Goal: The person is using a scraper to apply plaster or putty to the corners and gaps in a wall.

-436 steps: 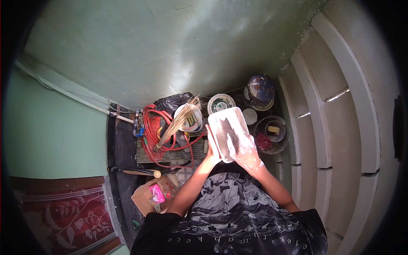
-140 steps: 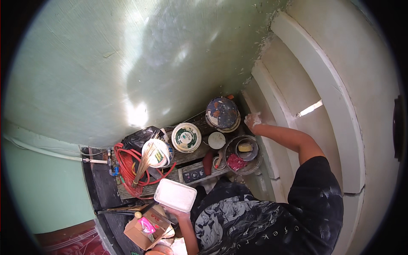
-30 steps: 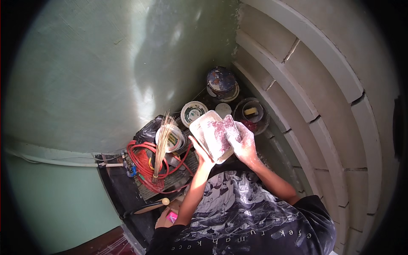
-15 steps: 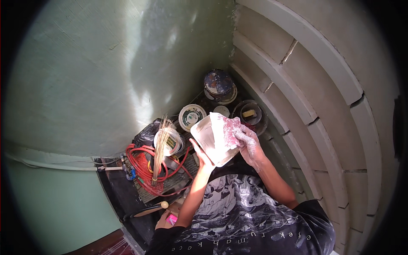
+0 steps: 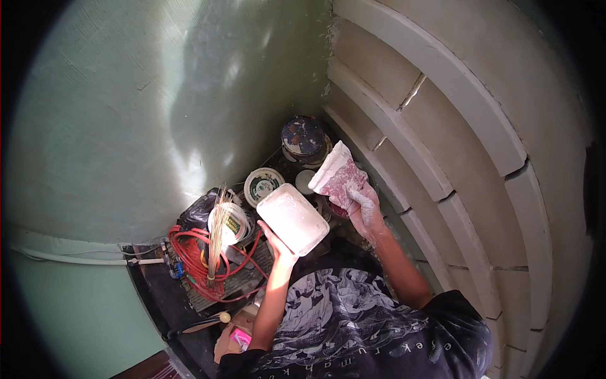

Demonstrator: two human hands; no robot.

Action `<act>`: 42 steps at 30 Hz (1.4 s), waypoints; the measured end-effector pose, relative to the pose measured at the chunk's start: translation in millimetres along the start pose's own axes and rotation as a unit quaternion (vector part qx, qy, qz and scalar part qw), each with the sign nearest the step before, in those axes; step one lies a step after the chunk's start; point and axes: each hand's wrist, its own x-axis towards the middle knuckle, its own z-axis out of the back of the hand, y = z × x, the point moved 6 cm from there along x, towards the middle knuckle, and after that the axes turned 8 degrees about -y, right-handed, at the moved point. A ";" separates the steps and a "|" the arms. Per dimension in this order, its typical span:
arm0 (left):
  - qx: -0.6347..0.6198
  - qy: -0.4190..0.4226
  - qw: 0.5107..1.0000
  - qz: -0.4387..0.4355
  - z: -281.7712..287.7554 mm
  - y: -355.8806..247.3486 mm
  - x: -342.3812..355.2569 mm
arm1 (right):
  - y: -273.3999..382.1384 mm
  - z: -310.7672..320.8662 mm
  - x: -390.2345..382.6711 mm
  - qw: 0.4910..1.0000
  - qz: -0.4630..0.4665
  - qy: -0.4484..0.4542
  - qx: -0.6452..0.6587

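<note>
My left hand (image 5: 278,245) grips a white rectangular tray (image 5: 293,220) coated with pale paste, held over the clutter below me. Up and to the right of it, my right hand (image 5: 365,213) is closed on a flat red piece (image 5: 344,180) smeared with white paste, apart from the tray. White residue covers my right fingers. Under and beyond my hands are a lidded tub (image 5: 263,187), a small pale container (image 5: 305,180) and a dark paint-spattered bucket (image 5: 303,136).
Red hose (image 5: 186,268) lies coiled around a straw broom (image 5: 216,246) beside a pail (image 5: 232,224) and black bag. A pipe (image 5: 76,258) runs along the left green wall. Stepped pale ledges (image 5: 429,151) curve up the right wall. A cardboard box (image 5: 227,344) sits below left.
My right hand has lifted the red piece off the tray, up and rightward. The tray has dropped slightly left. About five seconds ago that hand was empty, reaching beside the bucket.
</note>
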 end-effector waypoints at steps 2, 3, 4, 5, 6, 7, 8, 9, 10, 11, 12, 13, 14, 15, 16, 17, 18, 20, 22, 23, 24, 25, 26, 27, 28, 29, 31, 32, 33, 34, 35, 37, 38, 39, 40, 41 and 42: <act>-0.008 0.006 1.000 -0.023 0.1 -2.9 0.2 | 6.2 8.2 22.4 0.999 0.016 -0.010 0.028; -0.014 0.010 1.000 -0.024 0.2 -2.9 -0.1 | 6.8 13.5 33.5 0.999 0.002 -0.030 0.039; -0.009 -0.006 1.000 -0.027 1.4 -1.0 1.6 | 9.3 13.4 39.5 0.999 0.011 0.000 0.046; -0.008 -0.021 0.999 -0.030 2.0 -0.2 4.2 | 9.9 14.1 46.5 0.999 0.011 0.007 0.046; -0.011 -0.045 0.999 -0.028 3.7 0.8 6.5 | 9.9 15.4 52.8 0.999 0.011 0.008 0.045; -0.029 -0.044 0.999 -0.007 1.6 3.8 10.5 | 10.3 14.7 58.6 0.999 0.020 0.021 0.029; -0.020 -0.039 0.999 -0.019 -0.8 3.7 13.2 | 10.6 14.8 64.7 0.999 0.030 0.028 0.013; -0.016 -0.039 0.999 -0.028 -2.9 4.7 15.3 | 12.9 13.5 70.2 0.997 0.049 0.055 0.005; -0.017 -0.033 0.999 -0.036 -5.8 5.7 17.3 | 13.3 17.9 79.2 0.998 0.052 0.034 -0.007; -0.021 -0.045 0.998 -0.042 -5.9 6.6 18.4 | 14.6 20.3 90.2 0.997 0.063 0.032 -0.009; -0.030 -0.052 0.997 -0.047 -5.5 6.2 18.2 | 15.8 23.0 102.3 0.997 0.075 0.031 -0.003; -0.041 -0.059 0.996 -0.051 -4.6 6.1 18.0 | 18.7 26.5 115.8 0.995 0.100 0.028 -0.008; -0.047 -0.058 0.996 -0.050 -3.7 6.9 16.3 | 21.6 30.4 130.1 0.992 0.124 0.026 -0.007; -0.054 -0.059 0.996 -0.047 -1.2 8.1 12.9 | 24.5 35.4 144.2 0.989 0.147 0.024 -0.005; -0.065 -0.047 0.996 -0.048 -0.2 8.6 10.1 | 26.3 41.1 158.1 0.986 0.163 0.015 -0.020; -0.098 -0.055 0.993 -0.025 3.5 10.8 9.7 | 27.7 46.4 171.9 0.983 0.178 0.006 -0.035; -0.108 -0.059 0.992 -0.024 7.5 11.1 7.5 | 29.1 48.8 186.4 0.979 0.199 0.012 -0.043; -0.142 -0.064 0.988 -0.015 14.0 12.4 3.7 | 33.4 48.6 217.3 0.946 0.268 -0.013 -0.180; -0.160 -0.106 0.980 -0.046 23.3 11.7 1.8 | 32.1 48.6 239.7 0.921 0.293 -0.019 -0.257; -0.163 -0.124 0.977 -0.063 27.5 11.0 -0.4 | 37.6 41.8 241.5 0.826 0.400 -0.010 -0.397; -0.167 -0.143 0.972 -0.081 31.5 10.4 -3.1 | 37.3 37.0 245.9 0.765 0.453 0.018 -0.457; -0.132 -0.143 0.974 -0.114 33.0 7.9 -6.5 | 35.1 32.8 248.8 0.693 0.504 0.050 -0.512; -0.126 -0.142 0.974 -0.125 34.8 8.6 -9.8 | 30.1 31.5 250.7 0.616 0.548 0.078 -0.561; -0.120 -0.141 0.973 -0.137 36.5 8.6 -12.5 | 21.3 37.3 256.4 0.549 0.530 0.084 -0.640; -0.115 -0.122 0.974 -0.154 37.2 7.9 -15.5 | 13.7 38.3 260.7 0.468 0.562 0.093 -0.676; -0.149 -0.140 0.968 -0.144 42.8 9.9 -16.6 | 4.0 39.6 265.5 0.383 0.588 0.100 -0.705; -0.144 -0.151 0.962 -0.176 50.8 10.7 -21.8 | -12.0 41.6 276.6 0.248 0.648 0.113 -0.712; -0.150 -0.144 0.960 -0.190 54.2 10.6 -25.7 | -21.4 49.2 294.7 0.201 0.569 0.130 -0.786; -0.151 -0.147 0.958 -0.194 57.9 12.8 -28.5 | -28.2 56.4 307.4 0.156 0.521 0.139 -0.827; -0.145 -0.155 0.955 -0.207 61.9 13.2 -32.7 | -35.0 65.4 320.8 0.108 0.451 0.148 -0.873; -0.148 -0.160 0.952 -0.215 65.0 13.8 -35.6 | -40.0 71.6 332.3 0.050 0.411 0.161 -0.896; -0.153 -0.168 0.947 -0.228 69.3 15.0 -40.6 | -48.6 80.4 346.0 -0.028 0.388 0.180 -0.904; -0.153 -0.170 0.945 -0.232 70.3 15.2 -42.7 | -52.6 82.2 352.2 -0.059 0.404 0.181 -0.895; -0.153 -0.174 0.944 -0.235 71.7 14.1 -45.2 | -63.2 91.6 364.3 -0.058 0.336 0.239 -0.909; -0.153 -0.177 0.942 -0.239 72.2 14.2 -47.7 | -71.5 98.1 376.8 -0.045 0.300 0.290 -0.908; -0.153 -0.179 0.941 -0.243 72.2 14.3 -49.7 | -79.1 106.3 389.8 -0.028 0.252 0.337 -0.907; -0.158 -0.159 0.942 -0.251 70.0 12.3 -49.6 | -82.2 109.4 403.5 -0.048 0.272 0.333 -0.901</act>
